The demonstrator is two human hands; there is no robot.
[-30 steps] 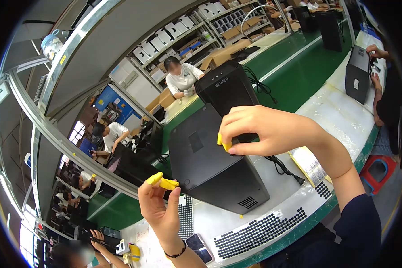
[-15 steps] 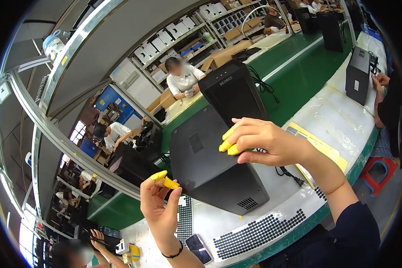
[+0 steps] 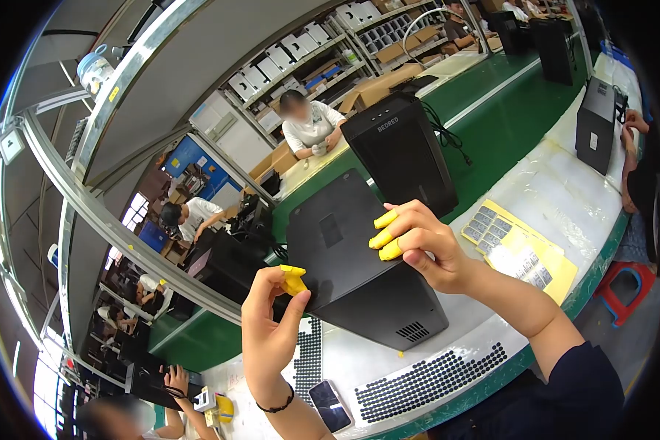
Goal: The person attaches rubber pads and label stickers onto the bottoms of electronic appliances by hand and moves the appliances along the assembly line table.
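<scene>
Steadiness helps: right hand (image 3: 441, 253) is unclasped, left hand (image 3: 268, 341) curls (grip can't be told), black boxy metal computer case (image 3: 352, 257) between.

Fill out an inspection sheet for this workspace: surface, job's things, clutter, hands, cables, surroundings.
Surface: white bench top, glossy, beside a green strip.
Job's things: black case lying down, slotted vent visible; sheets of black dots on the bench.
Clutter: phone, yellow label sheets.
Hands: left hand by the case's lower-left corner, right hand over its right edge; both wear yellow finger covers; contact unclear.
Cables: black cable beside the upright case.
Surroundings: co-worker in white opposite; red stool right.
</scene>
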